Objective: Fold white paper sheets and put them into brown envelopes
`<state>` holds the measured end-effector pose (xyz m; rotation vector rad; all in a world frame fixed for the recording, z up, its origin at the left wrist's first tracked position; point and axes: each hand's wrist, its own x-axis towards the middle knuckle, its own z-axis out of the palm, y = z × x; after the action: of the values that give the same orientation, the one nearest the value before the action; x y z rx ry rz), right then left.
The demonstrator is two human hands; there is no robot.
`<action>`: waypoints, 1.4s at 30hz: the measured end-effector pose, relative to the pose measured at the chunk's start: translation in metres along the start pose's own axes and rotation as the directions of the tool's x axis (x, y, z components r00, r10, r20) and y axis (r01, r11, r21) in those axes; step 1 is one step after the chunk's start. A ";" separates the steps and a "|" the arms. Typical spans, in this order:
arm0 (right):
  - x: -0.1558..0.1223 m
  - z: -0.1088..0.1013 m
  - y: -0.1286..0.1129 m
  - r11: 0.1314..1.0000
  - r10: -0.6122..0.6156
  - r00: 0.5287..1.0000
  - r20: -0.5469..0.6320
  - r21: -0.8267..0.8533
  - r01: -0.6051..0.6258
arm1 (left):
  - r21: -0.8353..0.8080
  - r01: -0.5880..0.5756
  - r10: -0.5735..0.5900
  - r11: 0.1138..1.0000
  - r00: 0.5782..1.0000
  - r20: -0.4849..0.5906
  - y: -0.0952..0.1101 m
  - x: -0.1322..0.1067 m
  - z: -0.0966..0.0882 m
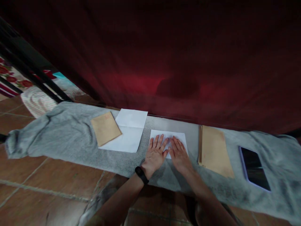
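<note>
A folded white sheet of paper (180, 135) lies on the grey cloth in front of me, partly covered by both hands. My left hand (154, 155) rests flat on its left side, fingers spread, with a black band on the wrist. On the right side, my right hand (179, 153) lies palm down with fingers stretched out and close together. The two hands nearly meet at the middle of the paper. To the left is an unfolded white sheet (130, 138) with a crease across it, and a brown envelope (105, 128) overlaps its left part.
Brown envelopes (215, 150) lie in a stack to the right, with a dark-screened phone or tablet (255, 168) beyond them. Everything lies on a grey cloth (70, 135). A dark red curtain (141, 62) hangs behind it. Black bars (39, 75) stand at left, above the tiled floor (47, 182).
</note>
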<state>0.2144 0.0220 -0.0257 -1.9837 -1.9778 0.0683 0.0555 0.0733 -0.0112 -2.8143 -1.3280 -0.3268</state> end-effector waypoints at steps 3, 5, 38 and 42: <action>0.000 0.000 -0.005 1.000 -0.006 0.999 0.046 -0.009 0.007 | -0.010 -0.062 0.062 0.998 0.998 0.030 -0.001 0.001 0.001; -0.001 0.000 -0.006 1.000 0.005 0.998 0.058 -0.024 -0.003 | -0.018 -0.071 0.072 0.997 0.996 0.046 -0.001 0.001 0.002; 0.020 -0.013 -0.010 0.979 0.197 0.979 0.045 0.039 -0.199 | -0.051 0.007 -0.005 0.999 0.999 0.039 0.020 0.038 0.012; 0.027 -0.011 -0.010 0.984 0.163 0.986 0.041 0.062 -0.166 | -0.023 -0.017 0.018 1.000 0.998 0.052 0.016 0.039 0.015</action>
<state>0.2085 0.0454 -0.0068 -2.1133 -1.8045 0.2065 0.0948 0.0939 -0.0166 -2.8706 -1.3162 -0.2712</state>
